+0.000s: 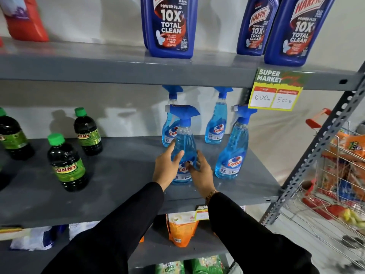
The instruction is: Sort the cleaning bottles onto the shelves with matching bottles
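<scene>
A blue Colin spray bottle stands upright on the grey middle shelf. My left hand wraps its left side and my right hand presses its right side, so both hands hold the bottle. Three matching blue spray bottles stand near it: one behind on the left, one behind on the right, one to the right. Dark Sunny bottles with green caps stand on the same shelf's left part. Dark blue Harpic bottles occupy the top shelf.
A price card hangs from the top shelf's edge. A metal shopping trolley with packets stands at the right beside the perforated upright. Orange and green pouches lie on the lower shelves. A red pouch sits top left.
</scene>
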A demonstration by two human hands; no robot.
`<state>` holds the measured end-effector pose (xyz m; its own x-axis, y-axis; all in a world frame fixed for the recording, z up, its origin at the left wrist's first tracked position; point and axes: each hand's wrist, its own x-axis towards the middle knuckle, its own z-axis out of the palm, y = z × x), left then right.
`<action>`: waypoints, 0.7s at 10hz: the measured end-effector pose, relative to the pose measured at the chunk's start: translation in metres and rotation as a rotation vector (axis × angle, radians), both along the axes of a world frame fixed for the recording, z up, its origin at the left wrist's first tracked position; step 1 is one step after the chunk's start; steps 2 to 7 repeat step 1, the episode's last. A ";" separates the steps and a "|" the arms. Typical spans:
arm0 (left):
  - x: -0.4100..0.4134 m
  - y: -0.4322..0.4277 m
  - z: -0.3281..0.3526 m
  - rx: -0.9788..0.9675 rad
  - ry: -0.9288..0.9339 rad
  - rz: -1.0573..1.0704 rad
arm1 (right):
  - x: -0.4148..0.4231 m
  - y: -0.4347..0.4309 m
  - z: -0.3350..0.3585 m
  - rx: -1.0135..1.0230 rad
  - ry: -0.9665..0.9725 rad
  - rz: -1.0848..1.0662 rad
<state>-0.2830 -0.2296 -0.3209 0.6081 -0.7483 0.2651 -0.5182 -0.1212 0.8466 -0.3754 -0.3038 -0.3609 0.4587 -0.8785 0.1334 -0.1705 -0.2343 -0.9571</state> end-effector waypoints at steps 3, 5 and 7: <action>-0.008 0.013 -0.001 -0.059 -0.031 0.064 | -0.001 0.017 0.004 -0.028 0.008 -0.052; -0.008 0.013 -0.001 -0.059 -0.031 0.064 | -0.001 0.017 0.004 -0.028 0.008 -0.052; -0.008 0.013 -0.001 -0.059 -0.031 0.064 | -0.001 0.017 0.004 -0.028 0.008 -0.052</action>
